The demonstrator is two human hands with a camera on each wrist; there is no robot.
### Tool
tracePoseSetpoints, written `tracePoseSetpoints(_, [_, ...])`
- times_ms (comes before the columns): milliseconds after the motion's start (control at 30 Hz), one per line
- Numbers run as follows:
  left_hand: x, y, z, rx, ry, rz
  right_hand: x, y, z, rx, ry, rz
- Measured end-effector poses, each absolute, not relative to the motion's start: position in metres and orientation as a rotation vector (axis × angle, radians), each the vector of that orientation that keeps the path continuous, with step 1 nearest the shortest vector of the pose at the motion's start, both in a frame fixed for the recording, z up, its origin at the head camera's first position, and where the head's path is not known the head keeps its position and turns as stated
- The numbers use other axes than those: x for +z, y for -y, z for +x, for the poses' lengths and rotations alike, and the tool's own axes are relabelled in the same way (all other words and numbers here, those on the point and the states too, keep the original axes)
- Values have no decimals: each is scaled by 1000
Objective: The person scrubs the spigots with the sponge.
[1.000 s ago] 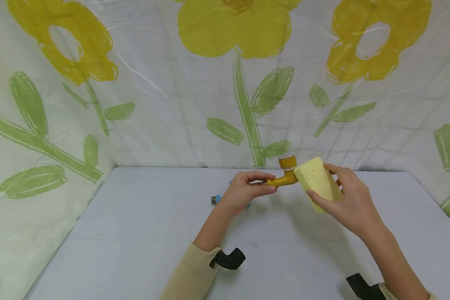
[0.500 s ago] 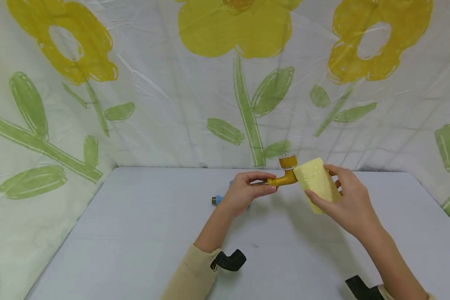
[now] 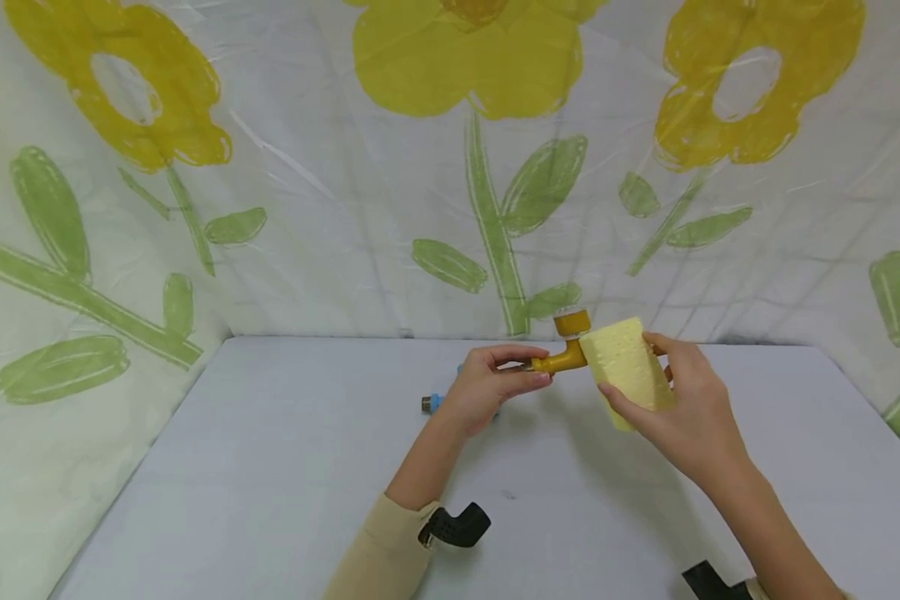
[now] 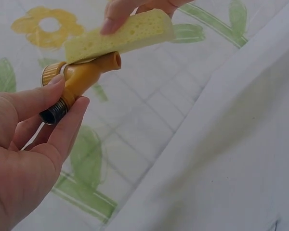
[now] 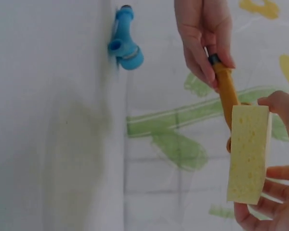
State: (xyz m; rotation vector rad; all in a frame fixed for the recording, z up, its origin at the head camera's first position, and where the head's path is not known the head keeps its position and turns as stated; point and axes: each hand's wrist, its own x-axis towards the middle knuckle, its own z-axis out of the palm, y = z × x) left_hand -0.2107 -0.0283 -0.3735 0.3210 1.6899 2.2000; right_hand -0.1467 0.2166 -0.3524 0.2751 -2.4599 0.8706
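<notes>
Between thumb and fingers, my left hand pinches a yellow plastic tap by its dark threaded end, above the table. The tap's round ribbed knob and open spout show in the left wrist view. My right hand grips a pale yellow porous sponge by its edges, with the thumb on the near side. One face of the sponge lies along the tap's body in the left wrist view. In the right wrist view, the sponge hides part of the tap.
A similar blue tap lies on the white table, mostly behind my left hand in the head view. Behind the table hangs a white sheet printed with yellow flowers. Black wrist mounts stick out from the sleeves.
My right hand and the sponge have shifted slightly left and down along the tap. The left hand keeps its hold, almost still.
</notes>
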Motion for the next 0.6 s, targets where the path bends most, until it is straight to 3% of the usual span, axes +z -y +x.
tracePoseSetpoints(600, [-375, 24, -209, 2229, -1652, 321, -358, -205, -145, 826, 2393, 236])
